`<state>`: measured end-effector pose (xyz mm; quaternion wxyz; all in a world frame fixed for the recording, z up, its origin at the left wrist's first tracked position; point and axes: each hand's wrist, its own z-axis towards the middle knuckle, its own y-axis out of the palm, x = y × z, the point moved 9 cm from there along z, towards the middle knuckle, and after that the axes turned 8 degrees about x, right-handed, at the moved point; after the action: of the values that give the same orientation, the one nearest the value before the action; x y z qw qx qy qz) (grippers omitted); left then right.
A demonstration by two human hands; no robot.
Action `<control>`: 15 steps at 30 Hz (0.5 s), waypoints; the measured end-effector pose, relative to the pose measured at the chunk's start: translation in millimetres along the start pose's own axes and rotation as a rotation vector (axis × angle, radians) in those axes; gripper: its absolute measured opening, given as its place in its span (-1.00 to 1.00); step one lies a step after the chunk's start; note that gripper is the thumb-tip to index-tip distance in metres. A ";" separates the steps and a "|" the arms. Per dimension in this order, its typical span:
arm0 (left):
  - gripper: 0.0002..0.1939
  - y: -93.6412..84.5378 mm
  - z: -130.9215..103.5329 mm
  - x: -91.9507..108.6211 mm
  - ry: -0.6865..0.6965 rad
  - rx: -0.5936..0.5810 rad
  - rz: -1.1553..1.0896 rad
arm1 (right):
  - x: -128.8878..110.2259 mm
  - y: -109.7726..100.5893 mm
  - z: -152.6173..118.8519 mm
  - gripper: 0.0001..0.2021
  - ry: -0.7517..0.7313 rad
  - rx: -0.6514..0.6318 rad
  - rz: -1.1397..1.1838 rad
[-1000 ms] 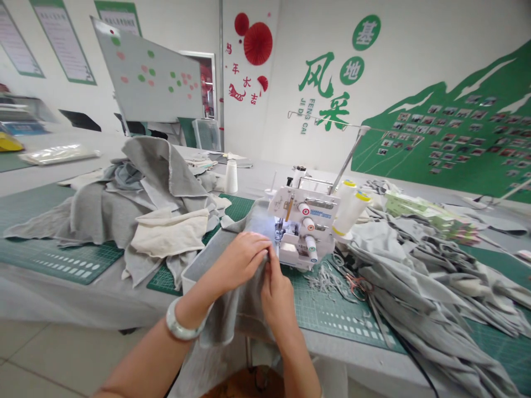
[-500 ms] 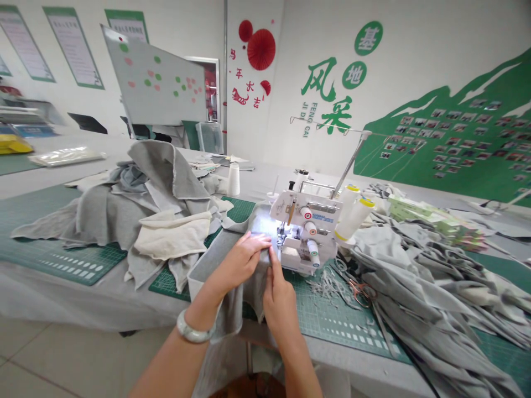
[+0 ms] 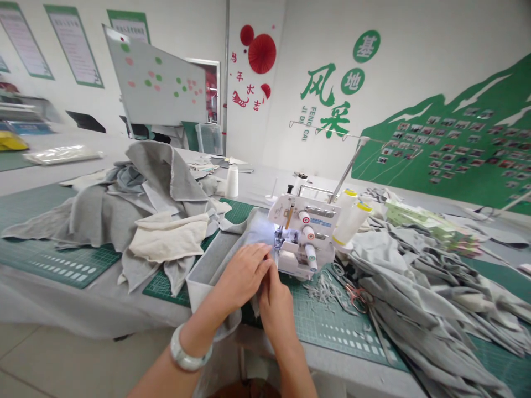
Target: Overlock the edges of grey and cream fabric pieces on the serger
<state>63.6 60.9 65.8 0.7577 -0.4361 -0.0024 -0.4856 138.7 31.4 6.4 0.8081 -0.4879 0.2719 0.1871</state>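
A grey piece of fabric (image 3: 256, 229) runs under the lit needle area of a white overlock sewing machine (image 3: 307, 213). Its loose part hangs in a loop toward the table's front edge. My left hand (image 3: 244, 273), with a pale bangle on the wrist, lies over the fabric just in front of the machine, its fingers bent together at the edge. Beside it, my right hand (image 3: 276, 304) is closed at the same edge, its fingertips meeting the left ones. The fabric edge between the fingertips is mostly hidden by the hands.
Left of the machine lies a heap of grey and cream fabric pieces (image 3: 166, 237). Thread trimmings (image 3: 327, 290) and scissors (image 3: 359, 298) lie to the right, beside a large grey fabric pile (image 3: 415, 293). A white thread cone (image 3: 232, 181) stands behind. Green cutting mats (image 3: 332, 326) cover the table.
Both hands have drawn back from the needle area toward the table's front edge. The left fingers, flat before, are now bent together with the right ones at the fabric edge.
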 end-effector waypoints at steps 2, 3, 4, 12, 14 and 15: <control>-0.66 1.7 1.8 -3.4 0.021 -0.006 -0.023 | 0.5 -2.8 -0.4 -0.48 -0.017 0.016 -0.014; -0.66 2.1 3.2 -5.1 0.033 -0.008 -0.032 | 1.0 -3.9 -0.5 -0.48 -0.022 0.020 -0.019; -0.66 2.0 4.7 -7.0 0.040 -0.008 -0.038 | 1.4 -4.7 -0.7 -0.48 -0.026 0.022 -0.023; -0.72 3.4 12.4 -16.9 0.088 -0.008 -0.033 | 1.6 -7.5 -0.7 -0.48 -0.008 0.000 -0.031; -0.73 3.6 11.0 -16.6 0.102 -0.010 -0.018 | 2.0 -8.1 -1.3 -0.48 -0.005 0.000 0.001; -0.73 2.6 9.6 -15.3 0.111 0.000 -0.003 | 3.1 -7.7 -1.7 -0.49 0.003 -0.004 0.018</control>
<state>61.5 78.9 63.5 0.7558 -0.4083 0.0390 -0.5104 145.1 26.5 9.1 0.8050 -0.4873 0.2772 0.1942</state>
